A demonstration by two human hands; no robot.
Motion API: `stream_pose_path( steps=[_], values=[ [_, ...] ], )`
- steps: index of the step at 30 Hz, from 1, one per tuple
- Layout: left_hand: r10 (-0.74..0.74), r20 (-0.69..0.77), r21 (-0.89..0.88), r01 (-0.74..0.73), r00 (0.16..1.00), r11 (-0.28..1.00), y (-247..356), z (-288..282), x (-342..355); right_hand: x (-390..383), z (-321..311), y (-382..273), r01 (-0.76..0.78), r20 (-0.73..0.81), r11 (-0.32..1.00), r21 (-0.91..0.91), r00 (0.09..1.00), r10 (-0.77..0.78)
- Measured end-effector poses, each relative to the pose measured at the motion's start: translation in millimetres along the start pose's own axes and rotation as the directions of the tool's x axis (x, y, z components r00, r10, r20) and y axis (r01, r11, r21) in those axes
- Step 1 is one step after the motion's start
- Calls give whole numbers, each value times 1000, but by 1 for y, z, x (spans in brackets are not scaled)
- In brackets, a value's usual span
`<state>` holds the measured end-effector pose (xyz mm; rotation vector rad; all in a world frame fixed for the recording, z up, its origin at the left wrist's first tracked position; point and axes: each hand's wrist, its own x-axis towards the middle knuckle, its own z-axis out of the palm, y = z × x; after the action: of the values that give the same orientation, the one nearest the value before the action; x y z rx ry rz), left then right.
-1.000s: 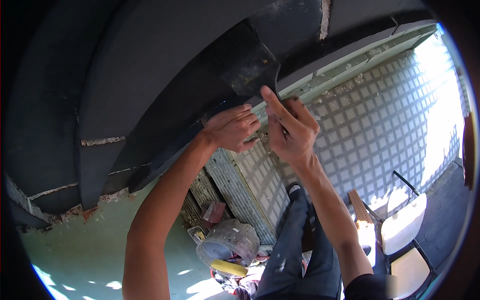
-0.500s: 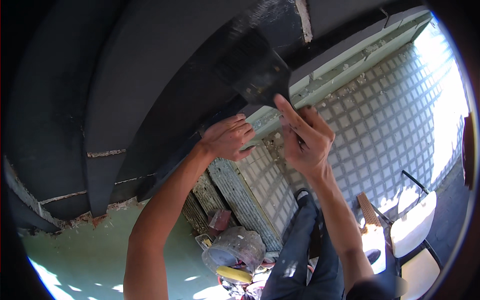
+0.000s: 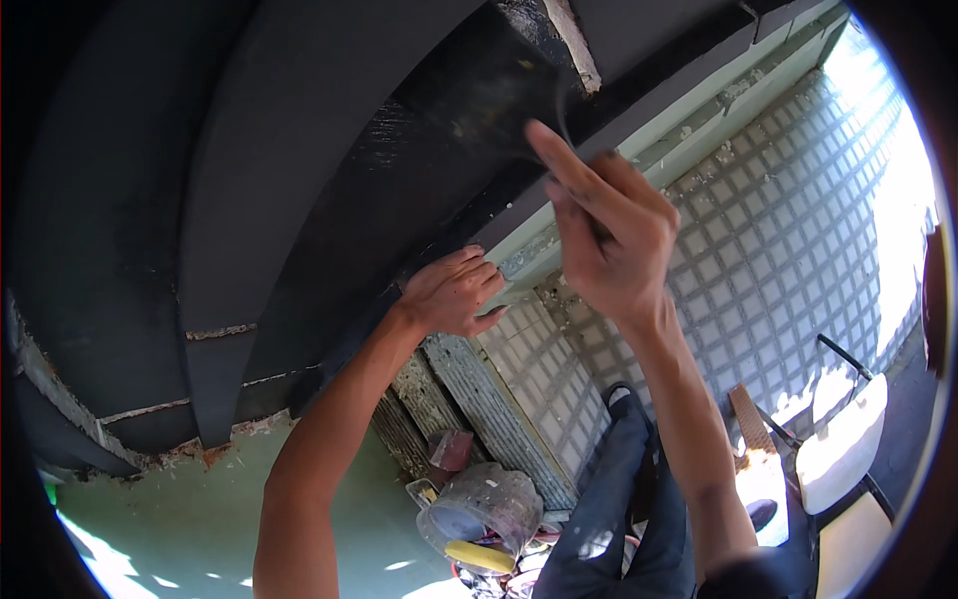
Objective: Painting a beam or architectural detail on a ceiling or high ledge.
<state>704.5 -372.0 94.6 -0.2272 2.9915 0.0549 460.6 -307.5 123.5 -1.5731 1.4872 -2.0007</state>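
Brush [image 3: 499, 98] points diagonally up-left (apparently).

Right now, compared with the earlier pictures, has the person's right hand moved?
Yes: the right hand has moved up, closer to the pale strip in the dark surface.

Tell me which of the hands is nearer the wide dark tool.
Right. The right hand grips the wide dark tool, blurred here. The left hand is apart from it, lower in the picture, at the dark surface's edge.
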Motion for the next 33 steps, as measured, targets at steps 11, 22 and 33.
stream_pose_path(
  steps=[11, 22, 33],
  values=[
    [-21, 59, -9, 21, 998, 1000, -2, 3, -5, 2, -20, 13, -37, 49, 997, -64, 998, 40],
    [-15, 65, 5, 15, 998, 1000, -4, 4, -11, -21, -38, 33, -319, 106, 938, -135, 937, 334],
    [-22, 34, -11, 23, 999, 1000, -4, 2, -4, -7, -69, 18, -393, 286, 840, -374, 813, 508]
  ],
)
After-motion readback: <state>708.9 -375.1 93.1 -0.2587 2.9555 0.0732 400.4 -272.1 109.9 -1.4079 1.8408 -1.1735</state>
